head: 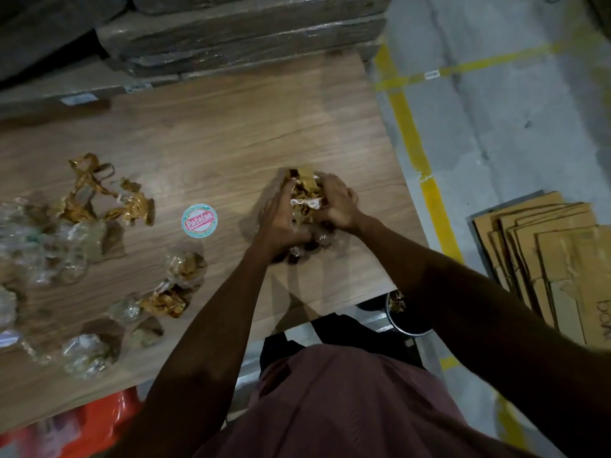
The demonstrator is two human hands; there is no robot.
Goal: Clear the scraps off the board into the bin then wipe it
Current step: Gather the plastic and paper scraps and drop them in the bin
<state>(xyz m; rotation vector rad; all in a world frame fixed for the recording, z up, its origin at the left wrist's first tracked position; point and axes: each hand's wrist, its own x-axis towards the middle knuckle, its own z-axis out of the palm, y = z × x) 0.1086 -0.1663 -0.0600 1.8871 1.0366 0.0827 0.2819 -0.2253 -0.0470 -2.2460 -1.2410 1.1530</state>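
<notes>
I grip one wad of scraps (pixel 305 196) between my left hand (pixel 281 219) and right hand (pixel 337 203), fingers curled into it from both sides so loose film and tape stay bundled. The wad sits near the table (pixel 231 133) corner, close above the bin (pixel 405 314) below the edge. More scraps (pixel 99 196) lie well apart to my left, not yet gathered.

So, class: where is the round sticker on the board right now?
In the head view the round sticker lies flat on the board, left of the hands bunching scraps, and right of the gold tape tangle.
</notes>
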